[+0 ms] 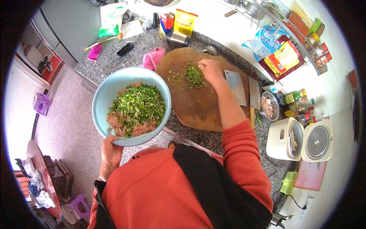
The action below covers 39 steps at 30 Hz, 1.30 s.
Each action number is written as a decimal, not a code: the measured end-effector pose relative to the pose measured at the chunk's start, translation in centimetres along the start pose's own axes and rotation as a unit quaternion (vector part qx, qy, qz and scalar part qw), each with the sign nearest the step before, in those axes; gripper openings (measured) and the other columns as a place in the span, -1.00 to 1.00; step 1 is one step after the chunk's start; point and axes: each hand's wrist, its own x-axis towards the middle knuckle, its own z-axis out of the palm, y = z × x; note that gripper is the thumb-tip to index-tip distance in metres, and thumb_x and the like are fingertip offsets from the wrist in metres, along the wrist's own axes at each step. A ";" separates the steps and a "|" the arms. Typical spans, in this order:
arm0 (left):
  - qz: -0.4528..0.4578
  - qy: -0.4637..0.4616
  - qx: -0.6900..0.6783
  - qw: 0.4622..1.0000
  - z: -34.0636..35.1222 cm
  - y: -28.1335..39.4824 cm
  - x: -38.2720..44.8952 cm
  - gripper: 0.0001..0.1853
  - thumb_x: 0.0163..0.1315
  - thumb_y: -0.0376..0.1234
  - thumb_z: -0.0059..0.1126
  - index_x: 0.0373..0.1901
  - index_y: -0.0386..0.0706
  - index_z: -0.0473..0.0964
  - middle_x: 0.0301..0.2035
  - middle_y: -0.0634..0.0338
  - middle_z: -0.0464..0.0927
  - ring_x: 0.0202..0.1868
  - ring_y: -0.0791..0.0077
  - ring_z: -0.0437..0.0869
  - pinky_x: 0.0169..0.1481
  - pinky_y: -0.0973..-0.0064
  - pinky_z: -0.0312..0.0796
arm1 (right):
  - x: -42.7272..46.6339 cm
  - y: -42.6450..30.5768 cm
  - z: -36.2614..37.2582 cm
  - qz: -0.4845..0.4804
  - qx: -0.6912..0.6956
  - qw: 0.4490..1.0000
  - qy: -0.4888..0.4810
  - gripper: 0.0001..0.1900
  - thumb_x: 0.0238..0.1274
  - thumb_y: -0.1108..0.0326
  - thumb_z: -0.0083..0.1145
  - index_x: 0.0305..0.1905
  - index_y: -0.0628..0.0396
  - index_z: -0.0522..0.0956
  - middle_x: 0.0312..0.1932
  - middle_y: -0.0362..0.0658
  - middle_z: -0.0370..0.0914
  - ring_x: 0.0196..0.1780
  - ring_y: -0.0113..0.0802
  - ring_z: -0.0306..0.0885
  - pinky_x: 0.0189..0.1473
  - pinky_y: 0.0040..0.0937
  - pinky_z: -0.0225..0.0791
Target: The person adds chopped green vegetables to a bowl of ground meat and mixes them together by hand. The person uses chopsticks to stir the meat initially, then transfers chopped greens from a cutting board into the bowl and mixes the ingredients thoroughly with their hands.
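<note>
My left hand (111, 151) grips the near rim of a light blue plastic bowl (98, 107), its fingers hidden beneath. Inside lie ground meat (115, 121) and a heap of chopped green herbs (140, 100). On the round wooden cutting board (190, 106), my right hand (211, 68) is beside a small pile of chopped greens (194, 75). Its fingers are curled at the pile's right edge; whether they hold any greens cannot be told. One cleaver (236, 86) rests on the board's right part, and a second cleaver (254, 93) lies at its right edge.
A pink cloth (153, 58) and a ladle (211, 50) lie behind the board. Right of it stand a metal bowl of pale pieces (275, 110), several bottles and an open rice cooker (283, 140). A metal cup (178, 39) and packets stand at the back, below a wall rack (288, 34).
</note>
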 end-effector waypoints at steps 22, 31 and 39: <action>-0.004 -0.022 -0.003 1.000 -1.6 -0.3 -0.4 -0.47 0.10 -0.54 -0.14 0.18 -0.41 0.21 0.12 -0.04 0.43 0.15 0.10 0.49 0.29 0.20 0.36 | -1.4 0.9 1.5 0.056 0.149 0.987 0.004 -0.79 0.12 0.37 0.21 -0.13 0.10 0.65 -0.19 0.03 0.64 -0.10 -0.03 0.59 -0.04 -0.13 0.43; -0.016 -0.018 -0.001 1.000 -2.1 -0.5 -0.4 -0.56 0.14 -0.50 -0.14 0.11 -0.42 0.30 0.04 -0.02 0.49 0.06 0.16 0.54 0.23 0.22 0.38 | -2.1 -2.7 -0.4 0.022 0.065 0.994 0.082 -0.86 0.14 0.37 0.17 -0.21 0.13 0.64 -0.25 0.00 0.63 -0.15 -0.01 0.58 -0.08 -0.16 0.42; 0.039 -0.004 -0.032 0.999 -0.1 -0.7 -2.6 -0.58 0.10 -0.56 -0.04 0.07 -0.25 0.37 -0.10 0.09 0.54 -0.11 0.23 0.59 0.01 0.17 0.51 | -5.2 -19.1 -0.2 -0.240 0.264 0.930 -0.092 -0.76 0.13 0.35 0.28 -0.09 0.15 0.63 -0.24 0.00 0.61 -0.18 -0.15 0.60 -0.10 -0.28 0.45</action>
